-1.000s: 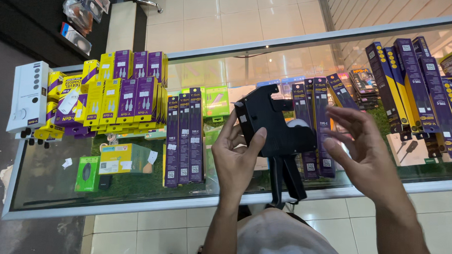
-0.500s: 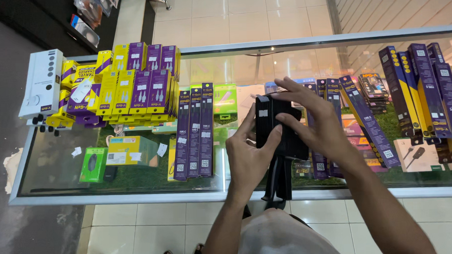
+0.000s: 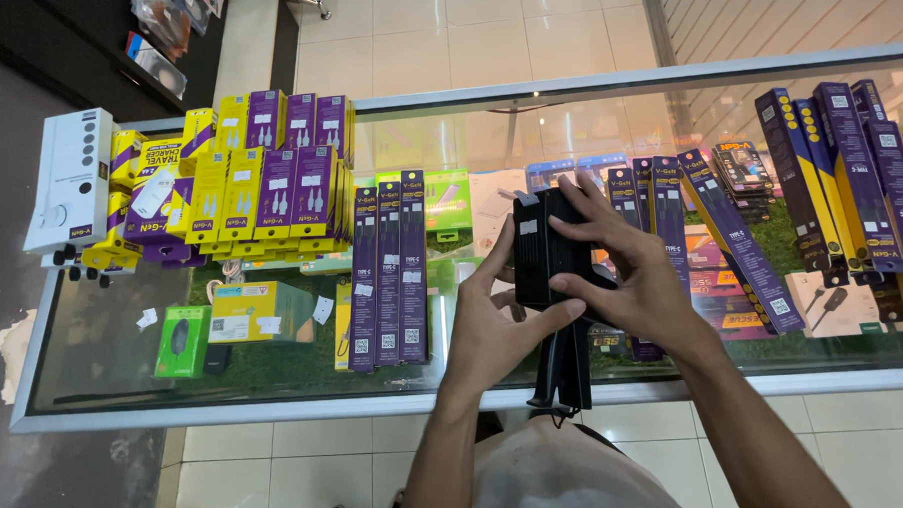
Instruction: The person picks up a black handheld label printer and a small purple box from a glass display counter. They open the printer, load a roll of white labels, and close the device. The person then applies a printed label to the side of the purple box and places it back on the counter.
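the black price-label gun (image 3: 549,249) is held upright over the glass bench (image 3: 277,400), handle hanging down. both hands work its top: left hand (image 3: 496,328) in a clenched grip beneath, right hand (image 3: 627,278) wrapped over it. likely adjusting or loading; next needs careful fingertip work. purple boxes (image 3: 387,271) lie alongside.

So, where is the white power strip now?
In the head view, the white power strip lies at the far left end of the glass counter, beside the yellow and purple boxes.
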